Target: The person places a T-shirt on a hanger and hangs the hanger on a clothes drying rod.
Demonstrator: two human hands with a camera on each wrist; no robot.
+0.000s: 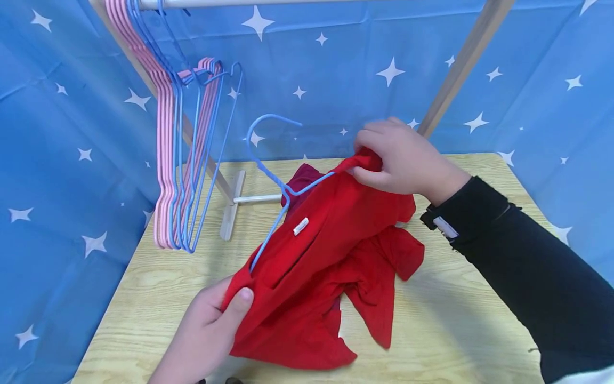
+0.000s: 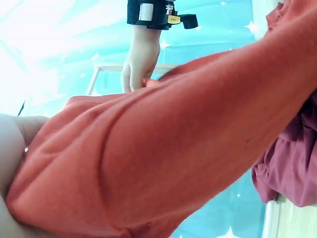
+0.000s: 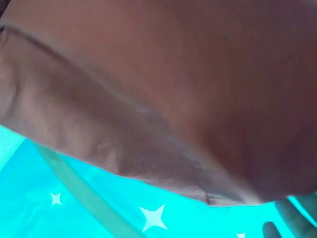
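Note:
A red garment with a small white neck label hangs between both hands over the table. A blue hanger sits in its neck opening, hook up and tilted; the ends of its arms are hidden under the cloth. With the thumb on top, my left hand grips one shoulder of the garment at the lower left. The other shoulder is pinched by my right hand, slightly blurred, at the upper right. In the left wrist view the red sleeve fills the middle, and the right hand shows beyond it.
Pink hangers and blue hangers hang from a rail on the left. Dark red cloth lies on the wooden table behind the garment. A wooden rack post stands at the right, before a blue starry curtain.

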